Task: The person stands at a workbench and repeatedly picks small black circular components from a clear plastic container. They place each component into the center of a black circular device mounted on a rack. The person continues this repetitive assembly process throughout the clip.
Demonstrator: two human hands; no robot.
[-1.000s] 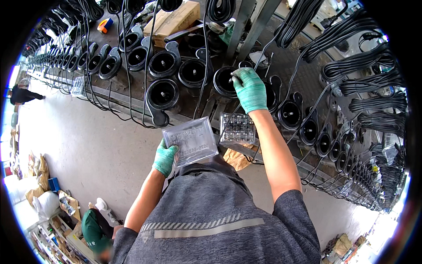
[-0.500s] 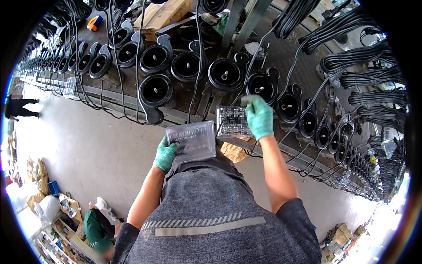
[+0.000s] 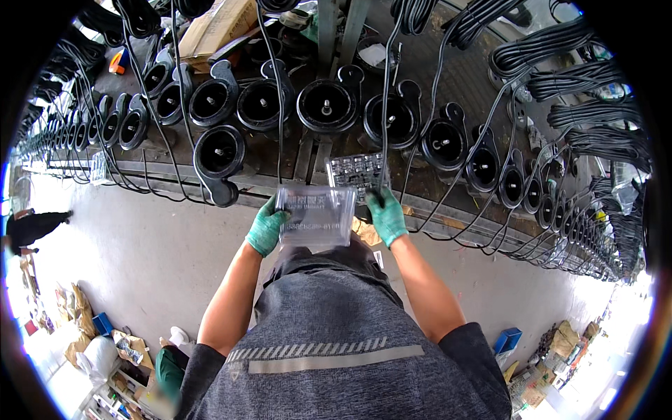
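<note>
My left hand (image 3: 267,227), in a green glove with a dark thumb, grips the left edge of a clear plastic lid (image 3: 318,217) in front of my body. My right hand (image 3: 387,218), gloved alike, is closed where a hanging black cord (image 3: 385,150) comes down to its fingertips. Those fingers also lie at the near right corner of a clear compartment tray (image 3: 355,170), so contact with the tray is hard to tell. Small shiny parts fill the tray's compartments. It sits at the bench's front edge, partly behind the lid.
Round black housings (image 3: 326,105) with shafts in their middles line the dark bench (image 3: 448,77). Bundled black cables (image 3: 542,45) hang above, their cords drooping past the front edge. A cardboard box (image 3: 213,28) lies at the back. Another person (image 3: 171,367) is at lower left.
My right hand has come down and left to the tray's near corner, and the cord that crossed the tray now runs to that hand. The lid has turned and moved slightly right.
</note>
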